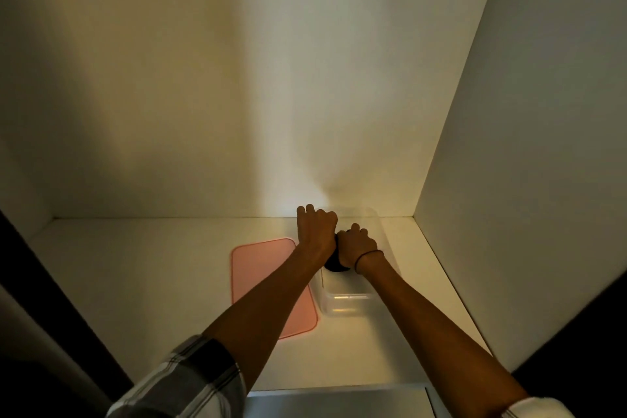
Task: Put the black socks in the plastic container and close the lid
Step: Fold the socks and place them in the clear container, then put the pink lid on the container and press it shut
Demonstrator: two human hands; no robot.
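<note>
A clear plastic container [342, 305] stands open on the white shelf, right of centre. Its pink lid [268, 285] lies flat beside it on the left. Both my hands reach into the container from above. My left hand [315, 227] is curled near the far left wall. My right hand [356, 244] is closed next to it. A bundle of black socks [334, 266] shows under and between the two hands, inside the container. Most of the socks are hidden by the hands, so which hand grips them is unclear.
The shelf sits in a white cupboard with a back wall [237, 112] and a right side wall [526, 146] close to the container. A pale flat panel [339, 402] lies at the shelf's front edge.
</note>
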